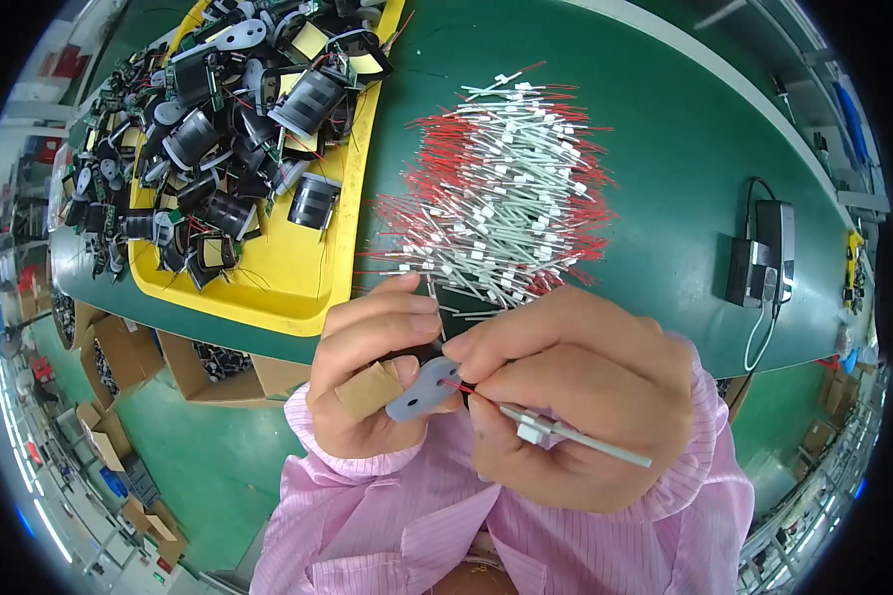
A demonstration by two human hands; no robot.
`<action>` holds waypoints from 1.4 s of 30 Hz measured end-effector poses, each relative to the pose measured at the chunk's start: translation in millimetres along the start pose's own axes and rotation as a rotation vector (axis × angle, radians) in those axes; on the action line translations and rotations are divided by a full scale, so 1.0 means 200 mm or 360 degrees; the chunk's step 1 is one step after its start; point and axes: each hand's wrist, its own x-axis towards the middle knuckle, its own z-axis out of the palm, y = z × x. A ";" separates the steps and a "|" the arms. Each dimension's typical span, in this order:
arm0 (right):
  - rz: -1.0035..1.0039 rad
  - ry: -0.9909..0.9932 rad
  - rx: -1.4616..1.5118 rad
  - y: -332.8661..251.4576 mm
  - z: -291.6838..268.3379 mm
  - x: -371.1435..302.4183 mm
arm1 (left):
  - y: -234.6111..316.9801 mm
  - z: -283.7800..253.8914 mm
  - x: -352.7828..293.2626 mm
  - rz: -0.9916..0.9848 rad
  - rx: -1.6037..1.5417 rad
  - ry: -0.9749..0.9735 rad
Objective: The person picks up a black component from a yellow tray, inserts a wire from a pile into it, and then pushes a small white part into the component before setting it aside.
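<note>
My left hand (372, 347) is closed around a small device with a grey oval end cap (424, 390) and a tan pad (368, 391); its dark body is mostly hidden by my fingers. In a pinch, my right hand (590, 397) holds a thin cable (605, 450) with a white connector (532, 428) and a red wire end. That red wire tip meets a hole in the grey cap; how deep it sits I cannot tell. Just beyond both hands lies a broad pile of similar white-and-red cables (506, 198).
A yellow tray (308, 288) at the far left holds many black cylindrical devices (223, 139), with more heaped beside it. Black power adapters (761, 253) with a cord sit at the right on the green table (675, 129). Cardboard boxes (193, 372) stand below the table's left edge.
</note>
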 end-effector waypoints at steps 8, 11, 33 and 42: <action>-0.0004 -0.0019 0.0068 0.02 0.00 0.01 | -0.01 -0.01 0.00 -0.0012 0.0010 0.0002; 0.0023 -0.0029 0.0104 0.01 -0.01 0.01 | -0.01 0.00 0.01 -0.0002 -0.0017 0.0015; 0.0007 0.0003 -0.0029 0.02 0.02 0.00 | -0.03 0.00 0.02 0.0139 0.0064 -0.0010; 0.0166 -0.0294 0.0186 0.01 -0.09 0.01 | 0.03 -0.06 0.04 -0.0186 0.0133 -0.0249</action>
